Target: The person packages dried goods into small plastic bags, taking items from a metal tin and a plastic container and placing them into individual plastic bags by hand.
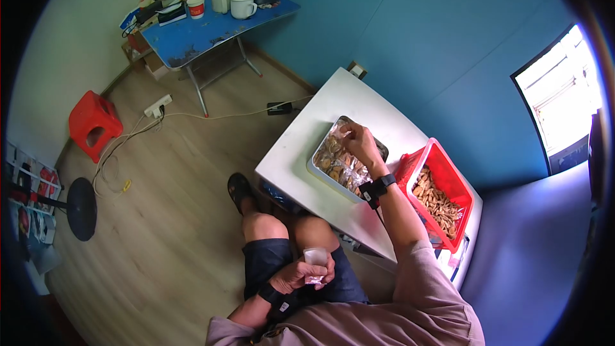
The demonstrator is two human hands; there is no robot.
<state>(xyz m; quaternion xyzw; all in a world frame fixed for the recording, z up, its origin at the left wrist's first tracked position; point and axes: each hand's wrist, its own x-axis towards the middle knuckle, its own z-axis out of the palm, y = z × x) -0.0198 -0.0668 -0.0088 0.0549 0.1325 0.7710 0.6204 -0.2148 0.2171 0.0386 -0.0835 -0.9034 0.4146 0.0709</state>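
On the white table (286, 154) stands a metal tray (321, 175) filled with small clear plastic packets (334, 165) of brown dried pieces. My right hand (360, 143) reaches over the tray's far end, fingers pinched on a clear packet there; the packet is partly hidden by the fingers. Over my lap, my left hand (301, 275) is closed around small whitish, translucent plastic bags (315, 257). To the right of the tray, a red plastic basket (462, 200) holds loose brown dried pieces (436, 204), close beside my right forearm.
A blue folding table (211, 33) with cups and a lidded mug (243, 3) stands at the back left. A red stool (95, 125), a power strip (158, 106) and trailing cables lie on the floor to the left. A padded seat (525, 243) is at the right.
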